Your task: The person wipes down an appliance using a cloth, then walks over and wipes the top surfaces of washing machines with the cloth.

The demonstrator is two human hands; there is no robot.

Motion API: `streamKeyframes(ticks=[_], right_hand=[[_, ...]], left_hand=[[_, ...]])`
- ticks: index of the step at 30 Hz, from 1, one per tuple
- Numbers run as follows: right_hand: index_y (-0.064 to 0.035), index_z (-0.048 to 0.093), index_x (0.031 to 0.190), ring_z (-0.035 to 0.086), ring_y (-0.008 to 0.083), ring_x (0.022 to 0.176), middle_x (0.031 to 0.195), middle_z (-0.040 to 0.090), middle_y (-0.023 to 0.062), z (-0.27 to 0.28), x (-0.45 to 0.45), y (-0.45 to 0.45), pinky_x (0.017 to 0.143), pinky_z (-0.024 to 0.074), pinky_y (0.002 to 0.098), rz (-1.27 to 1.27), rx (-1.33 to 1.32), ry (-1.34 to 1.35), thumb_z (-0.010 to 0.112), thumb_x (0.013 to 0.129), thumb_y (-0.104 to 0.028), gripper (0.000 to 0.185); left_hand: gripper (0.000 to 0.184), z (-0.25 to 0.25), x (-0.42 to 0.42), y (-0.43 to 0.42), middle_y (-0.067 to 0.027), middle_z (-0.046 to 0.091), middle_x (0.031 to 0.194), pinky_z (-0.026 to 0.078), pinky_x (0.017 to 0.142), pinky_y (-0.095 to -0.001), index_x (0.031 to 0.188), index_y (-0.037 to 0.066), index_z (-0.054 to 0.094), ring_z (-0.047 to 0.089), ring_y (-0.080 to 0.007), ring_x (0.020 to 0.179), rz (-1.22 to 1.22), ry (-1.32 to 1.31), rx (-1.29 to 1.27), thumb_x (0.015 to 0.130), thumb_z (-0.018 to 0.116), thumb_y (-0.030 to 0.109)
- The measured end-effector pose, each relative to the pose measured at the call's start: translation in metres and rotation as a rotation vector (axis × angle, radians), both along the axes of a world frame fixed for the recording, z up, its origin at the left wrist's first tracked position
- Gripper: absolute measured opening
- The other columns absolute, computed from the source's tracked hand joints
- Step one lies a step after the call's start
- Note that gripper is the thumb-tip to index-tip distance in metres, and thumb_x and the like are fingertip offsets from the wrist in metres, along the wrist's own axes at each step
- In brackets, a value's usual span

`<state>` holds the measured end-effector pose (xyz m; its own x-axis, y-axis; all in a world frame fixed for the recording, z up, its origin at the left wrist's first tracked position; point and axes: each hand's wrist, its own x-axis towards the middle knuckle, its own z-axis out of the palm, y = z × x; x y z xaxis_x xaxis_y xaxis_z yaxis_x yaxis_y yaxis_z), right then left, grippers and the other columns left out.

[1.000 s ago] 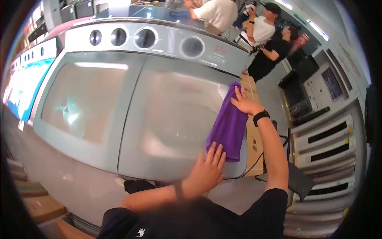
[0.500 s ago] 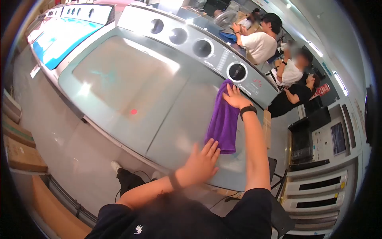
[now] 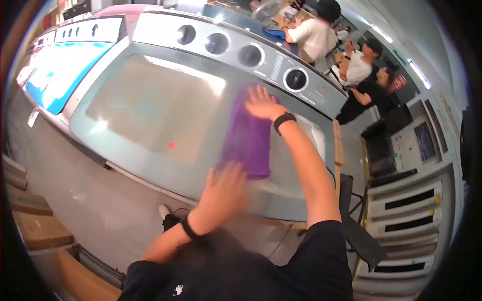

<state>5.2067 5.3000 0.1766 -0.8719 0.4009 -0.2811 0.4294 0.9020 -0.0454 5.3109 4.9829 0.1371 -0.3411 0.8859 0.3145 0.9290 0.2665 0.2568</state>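
Note:
A purple cloth (image 3: 249, 145) lies folded lengthwise across the lid of a grey twin-tub washing machine (image 3: 208, 118), right of the middle, slightly blurred. On the cloth's far end rests my right hand (image 3: 263, 104), fingers spread, palm down, with a dark band at the wrist. My left hand (image 3: 223, 193) is at the cloth's near end, smeared by motion, its fingers apart and the fingertips over the cloth's lower edge. Four round knobs line the control panel (image 3: 273, 67) behind the lid. A red dot (image 3: 171, 145) shows on the left part of the lid.
Another machine with blue film (image 3: 65, 75) stands at the left. Several people, one in a white shirt (image 3: 314, 40), are beyond the panel. A dark chair (image 3: 359, 231) and stacked white units (image 3: 406, 215) are at the right. Cardboard boxes (image 3: 42, 231) sit at lower left.
Both hands and the purple cloth have moved left across the lid, away from its right edge. The camera view has also turned, showing more of the machine's left side than at first.

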Motion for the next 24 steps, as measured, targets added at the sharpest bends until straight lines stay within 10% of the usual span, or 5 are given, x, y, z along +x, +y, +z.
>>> streamKeyframes(ticks=[7, 14, 24], right_hand=[[-0.0077, 0.017, 0.162, 0.012, 0.0412, 0.155, 0.168, 0.012, 0.0218, -0.009, 0.066, -0.072, 0.122, 0.0148, 0.0593, -0.028, 0.15, -0.024, 0.026, 0.103, -0.059, 0.079], [0.0061, 0.043, 0.146, 0.043, 0.0513, 0.132, 0.145, 0.042, 0.0352, -0.031, 0.177, -0.215, 0.107, 0.0371, 0.0607, -0.182, 0.321, 0.309, 0.06, 0.094, -0.035, 0.068], [0.0029, 0.044, 0.145, 0.039, 0.0471, 0.139, 0.151, 0.04, 0.028, -0.038, 0.234, -0.277, 0.111, 0.0335, 0.0594, -0.425, 0.225, 0.523, 0.067, 0.089, -0.034, 0.072]], left_hand=[[0.05, 0.012, -0.04, -0.076, -0.0138, 0.055, 0.141, 0.037, 0.109, -0.0588, 0.127, 0.008, 0.062, 0.046, -0.032, 0.138, -0.267, 0.066, -0.06, 0.089, 0.068, 0.04], [0.032, 0.024, -0.089, -0.113, -0.01, 0.063, 0.123, 0.03, 0.112, -0.0616, 0.114, 0.008, 0.061, 0.054, -0.0301, 0.13, -0.275, -0.262, -0.03, 0.086, 0.07, 0.019], [0.066, 0.003, -0.029, -0.075, -0.0306, 0.038, 0.152, 0.034, 0.109, -0.0634, 0.139, -0.003, 0.05, 0.032, -0.0561, 0.141, -0.268, 0.035, -0.162, 0.084, 0.068, 0.028]])
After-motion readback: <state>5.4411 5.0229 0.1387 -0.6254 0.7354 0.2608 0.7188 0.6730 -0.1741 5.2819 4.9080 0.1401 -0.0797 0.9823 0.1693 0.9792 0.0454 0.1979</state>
